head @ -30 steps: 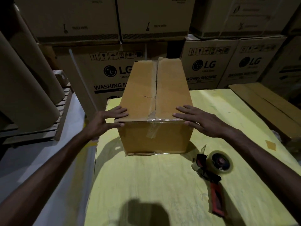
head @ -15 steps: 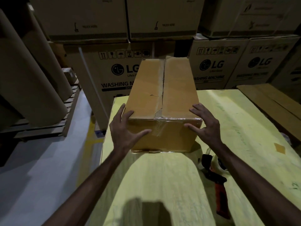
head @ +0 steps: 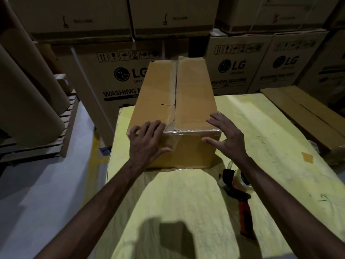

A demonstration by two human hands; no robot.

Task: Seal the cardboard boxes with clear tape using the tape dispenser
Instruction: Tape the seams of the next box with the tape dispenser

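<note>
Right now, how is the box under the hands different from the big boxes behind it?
The box under the hands is plain brown; the big boxes behind carry printed LG washing machine lettering and handling symbols. It sits alone on the yellow table; they are stacked beyond the table. It has shiny clear tape along its near edge, with the left hand and right hand touching it; nobody touches them. Both are cardboard.

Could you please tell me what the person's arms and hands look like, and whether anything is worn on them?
Both forearms are bare as far as the picture shows, with no sleeves. The left hand and right hand have no gloves, and I see no rings, watch or wristbands, though the light is dim.
</note>
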